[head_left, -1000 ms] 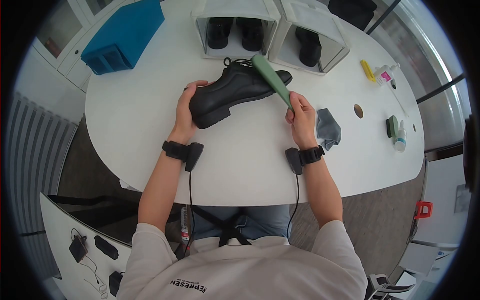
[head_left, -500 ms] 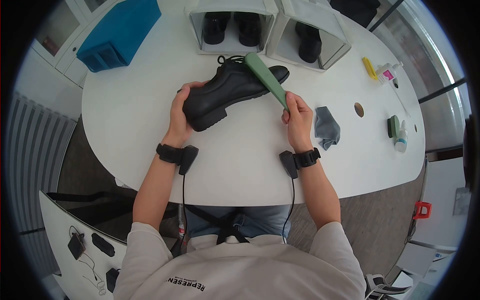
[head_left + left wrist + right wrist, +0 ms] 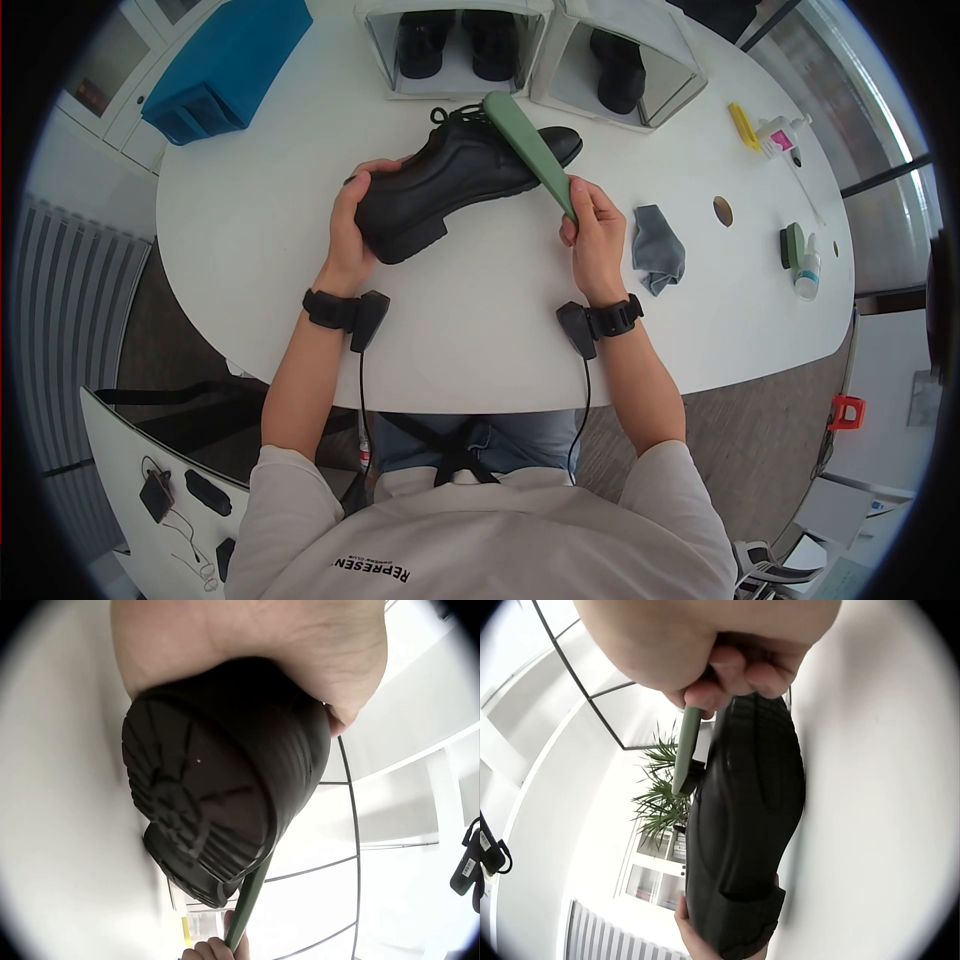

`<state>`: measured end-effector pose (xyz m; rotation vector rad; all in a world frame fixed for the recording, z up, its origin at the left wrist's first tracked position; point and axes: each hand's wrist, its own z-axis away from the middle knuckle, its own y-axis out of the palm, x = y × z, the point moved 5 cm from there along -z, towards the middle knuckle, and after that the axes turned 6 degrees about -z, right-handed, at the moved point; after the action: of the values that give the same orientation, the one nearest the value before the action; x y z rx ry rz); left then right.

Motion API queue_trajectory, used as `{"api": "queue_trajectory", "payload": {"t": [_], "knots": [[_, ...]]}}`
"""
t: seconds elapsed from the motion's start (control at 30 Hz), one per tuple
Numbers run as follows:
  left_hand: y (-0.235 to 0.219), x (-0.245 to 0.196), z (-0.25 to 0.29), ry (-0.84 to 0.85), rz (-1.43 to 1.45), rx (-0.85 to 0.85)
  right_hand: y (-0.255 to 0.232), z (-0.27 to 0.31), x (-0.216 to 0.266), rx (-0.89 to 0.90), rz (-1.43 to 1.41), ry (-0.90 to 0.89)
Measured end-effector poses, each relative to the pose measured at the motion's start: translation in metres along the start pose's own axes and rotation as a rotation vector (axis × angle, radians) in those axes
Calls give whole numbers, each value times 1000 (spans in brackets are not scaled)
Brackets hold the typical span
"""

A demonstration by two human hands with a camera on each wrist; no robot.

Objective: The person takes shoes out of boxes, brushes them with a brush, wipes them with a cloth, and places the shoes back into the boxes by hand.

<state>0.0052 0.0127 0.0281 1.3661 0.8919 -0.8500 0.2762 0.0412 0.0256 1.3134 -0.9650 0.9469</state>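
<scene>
A black lace-up shoe [image 3: 430, 190] is held on its side above the white table, toe toward the right, sole facing the person. The left hand [image 3: 350, 225] grips its heel end; in the left wrist view that hand [image 3: 255, 637] wraps the heel above the treaded sole [image 3: 195, 787]. The right hand [image 3: 598, 240] pinches the handle of a green brush [image 3: 530, 150], which lies across the shoe's upper near the laces. Dark bristles [image 3: 693, 778] meet the upper in the right wrist view, where the right hand's fingers [image 3: 735, 679] curl round the handle.
Two white boxes with open fronts [image 3: 368, 50] [image 3: 660, 118] hold black shoes at the back. A teal bag [image 3: 235, 70] lies back left. Rightward are a grey cloth [image 3: 657, 250], a yellow object [image 3: 743, 126], a bottle [image 3: 780, 136], another green brush [image 3: 792, 246] and a small bottle [image 3: 808, 275].
The shoe and left hand have shifted somewhat left in the head view. The right hand and brush have also moved slightly left, the brush now lying further back along the shoe, nearer the laces.
</scene>
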Motion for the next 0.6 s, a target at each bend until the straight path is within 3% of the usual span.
{"api": "queue_trajectory", "payload": {"t": [0.07,0.13,0.27,0.33,0.4,0.47,0.53,0.6], "knots": [[-1,-2,0,-27,-5,-18,-1,5,-3,9,17,27],[0,-1,2,-48,-14,-30,6,4,-2,156,68,11],[-8,2,-3,-70,48,-90,11,9,4,170,216,10],[-11,5,-2,-104,78,-104,2,6,4,12,56,-31],[-16,6,-1,-164,115,-244,-1,2,4,-13,30,-22],[-15,3,-2,-174,137,-250,-6,3,1,-48,11,0],[-13,6,1,-192,159,-253,5,5,0,149,174,6],[-15,6,0,-194,169,-303,12,12,3,199,227,-3]]}}
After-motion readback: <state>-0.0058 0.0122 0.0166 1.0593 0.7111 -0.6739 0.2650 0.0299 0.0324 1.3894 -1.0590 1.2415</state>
